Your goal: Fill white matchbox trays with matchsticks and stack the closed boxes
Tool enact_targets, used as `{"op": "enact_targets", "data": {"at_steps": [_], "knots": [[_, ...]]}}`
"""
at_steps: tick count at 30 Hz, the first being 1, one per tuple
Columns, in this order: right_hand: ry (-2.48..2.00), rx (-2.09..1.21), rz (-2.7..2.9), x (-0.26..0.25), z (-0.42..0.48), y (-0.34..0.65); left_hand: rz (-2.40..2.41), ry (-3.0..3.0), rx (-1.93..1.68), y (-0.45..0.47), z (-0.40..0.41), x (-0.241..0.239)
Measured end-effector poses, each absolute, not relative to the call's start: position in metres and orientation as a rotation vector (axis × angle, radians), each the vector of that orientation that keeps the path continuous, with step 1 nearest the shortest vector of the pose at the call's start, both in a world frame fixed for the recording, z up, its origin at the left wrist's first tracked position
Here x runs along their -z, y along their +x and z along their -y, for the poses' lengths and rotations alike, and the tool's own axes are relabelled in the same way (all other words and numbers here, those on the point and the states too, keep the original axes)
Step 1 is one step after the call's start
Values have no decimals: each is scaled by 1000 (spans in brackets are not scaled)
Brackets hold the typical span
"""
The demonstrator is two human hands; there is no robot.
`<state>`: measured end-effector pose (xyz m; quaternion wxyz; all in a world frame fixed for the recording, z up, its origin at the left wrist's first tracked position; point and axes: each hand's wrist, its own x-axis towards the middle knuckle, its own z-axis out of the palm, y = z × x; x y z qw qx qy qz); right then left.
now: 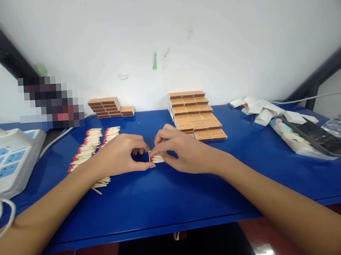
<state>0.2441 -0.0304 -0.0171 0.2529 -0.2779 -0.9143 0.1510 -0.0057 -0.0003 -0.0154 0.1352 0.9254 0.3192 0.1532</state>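
Observation:
A small white matchbox tray filled with red-tipped matches lies on the blue table between my hands. My left hand grips the tray's left end, its thumb at the near corner and its fingers curled at the far side. Over the right part of the tray is my right hand, with its index finger on the match heads and its thumb at the near side. That hand hides the tray's right end. Two rows of loose matches lie to the left, partly behind my left forearm.
Stepped stacks of matchboxes stand behind my right hand, and a smaller stack by the wall. White paper trays, a phone and plastic packaging lie right. A power strip with white cables sits left.

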Motion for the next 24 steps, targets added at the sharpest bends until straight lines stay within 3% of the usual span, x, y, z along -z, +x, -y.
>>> {"op": "enact_targets", "data": {"at_steps": [11, 24], "knots": [[-1045, -294, 2515, 20, 25, 246, -956, 2682, -441, -7, 1, 15], [-1080, -507, 2348, 21, 23, 242, -953, 2677, -439, -6, 0, 15]]}}
